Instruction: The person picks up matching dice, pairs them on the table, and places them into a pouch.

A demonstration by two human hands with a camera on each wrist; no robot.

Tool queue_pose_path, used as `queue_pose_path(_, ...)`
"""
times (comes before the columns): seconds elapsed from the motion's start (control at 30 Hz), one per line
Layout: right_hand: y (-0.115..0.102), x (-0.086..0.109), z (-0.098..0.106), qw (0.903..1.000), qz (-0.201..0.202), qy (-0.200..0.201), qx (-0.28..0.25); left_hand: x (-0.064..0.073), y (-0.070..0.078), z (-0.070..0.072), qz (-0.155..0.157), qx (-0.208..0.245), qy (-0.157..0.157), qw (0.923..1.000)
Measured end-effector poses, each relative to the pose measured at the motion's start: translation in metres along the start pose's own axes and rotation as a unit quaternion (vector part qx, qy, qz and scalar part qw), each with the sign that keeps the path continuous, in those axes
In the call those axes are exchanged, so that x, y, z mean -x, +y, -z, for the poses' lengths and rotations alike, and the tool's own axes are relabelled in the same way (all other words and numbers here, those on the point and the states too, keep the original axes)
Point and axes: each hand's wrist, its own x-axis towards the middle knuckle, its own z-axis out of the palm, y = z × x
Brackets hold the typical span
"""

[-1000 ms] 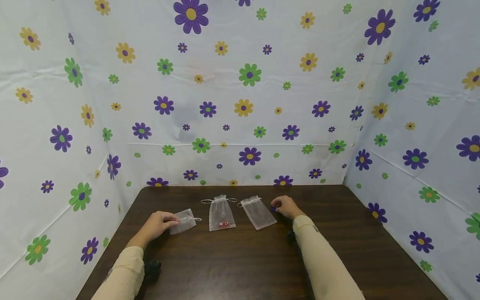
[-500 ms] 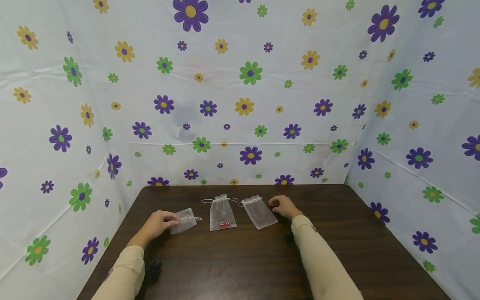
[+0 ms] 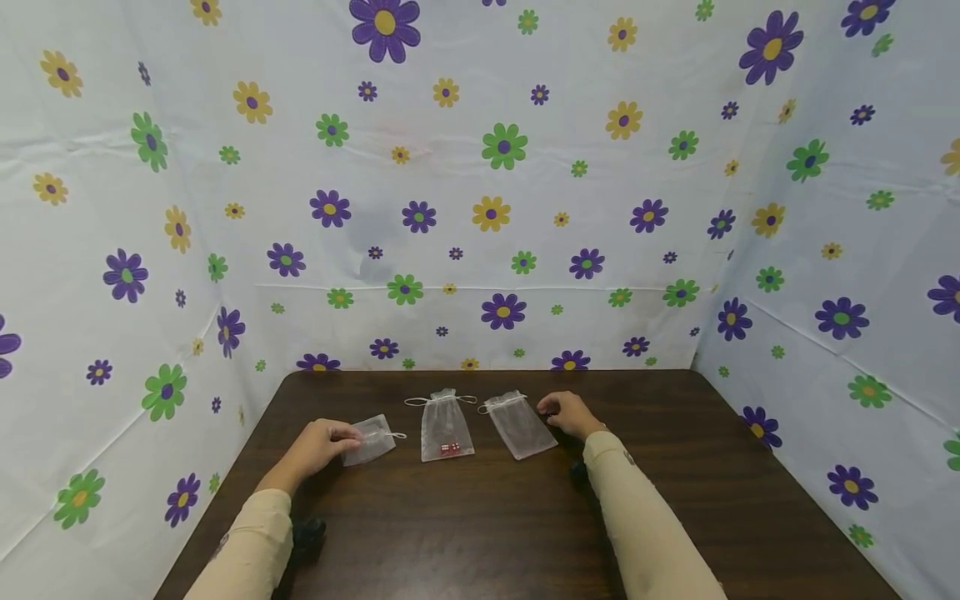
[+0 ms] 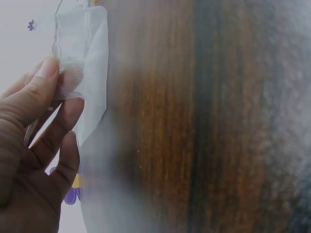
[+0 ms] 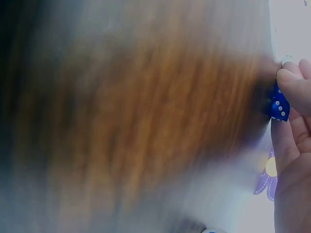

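My left hand (image 3: 317, 448) pinches a small sheer white drawstring bag (image 3: 375, 437) between thumb and fingers at the left of the table; the left wrist view shows its mesh (image 4: 95, 53) up close. My right hand (image 3: 570, 414) holds a blue die (image 5: 280, 108) with white pips, seen in the right wrist view; in the head view the fingers hide it. Just left of that hand lies another sheer bag (image 3: 522, 429), flat on the table. Between the hands, a middle sheer bag (image 3: 444, 417) lies with red dice (image 3: 450, 450) at its bottom end.
The dark brown wooden table (image 3: 450, 533) reaches back to a white flowered cloth backdrop (image 3: 450, 167). That cloth also covers the left and right sides. White cords stick out from the tops of the bags.
My right hand has shifted slightly left toward the right-hand bag, and the blue die has gone out of sight behind its fingers in the head view. The left hand keeps its pinch.
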Motion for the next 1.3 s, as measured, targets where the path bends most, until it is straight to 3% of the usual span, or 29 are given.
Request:
queue_pose_path(0.23,-0.002,0.003,0.001,0.9999,0.014,0.003,-0.007,0.002,-0.001,0.000,0.007,-0.001,0.001,1.0000)
queue_pose_path(0.4,0.000,0.007,0.002,0.9986,0.050,0.017,-0.003,0.002,-0.003,-0.001,-0.003,-0.004,0.002,1.0000)
queue_pose_path(0.6,-0.003,0.005,0.002,0.9990,0.028,0.033,-0.012,0.002,-0.002,0.000,-0.009,-0.006,0.000,0.9999)
queue_pose_path(1.0,-0.025,-0.008,0.012,0.9975,0.052,0.046,0.013,0.000,0.003,0.003,0.008,-0.006,0.000,0.9999)
queue_pose_path(1.3,-0.052,-0.013,0.011,0.9960,0.065,0.060,-0.011,0.000,0.004,0.002,0.004,-0.006,-0.003,1.0000)
